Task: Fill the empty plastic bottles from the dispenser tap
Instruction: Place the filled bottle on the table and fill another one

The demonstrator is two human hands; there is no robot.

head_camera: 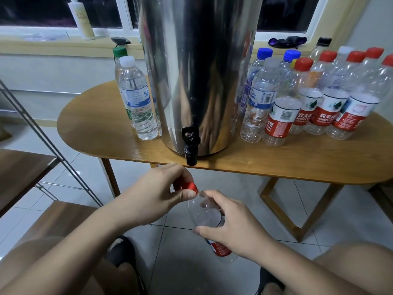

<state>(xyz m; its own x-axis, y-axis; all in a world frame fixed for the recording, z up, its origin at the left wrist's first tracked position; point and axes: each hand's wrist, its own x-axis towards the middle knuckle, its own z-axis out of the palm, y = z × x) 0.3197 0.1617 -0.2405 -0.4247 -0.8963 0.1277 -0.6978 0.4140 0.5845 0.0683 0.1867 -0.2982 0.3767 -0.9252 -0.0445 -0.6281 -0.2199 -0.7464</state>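
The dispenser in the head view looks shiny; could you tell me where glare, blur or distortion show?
Head view: the dispenser carries bright streaks and smeared reflections; head view: the wide lens bows the table edge; head view: the left hand on the cap and the right hand on the bottle look evenly lit, slightly soft.

Wooden table [95,128]: steel dispenser [197,71] near front edge, two bottles [138,99] at its left, bottle cluster [308,99] at its right.

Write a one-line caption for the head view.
Left hand pinches the red cap of a clear bottle gripped by the right hand, below the black dispenser tap.
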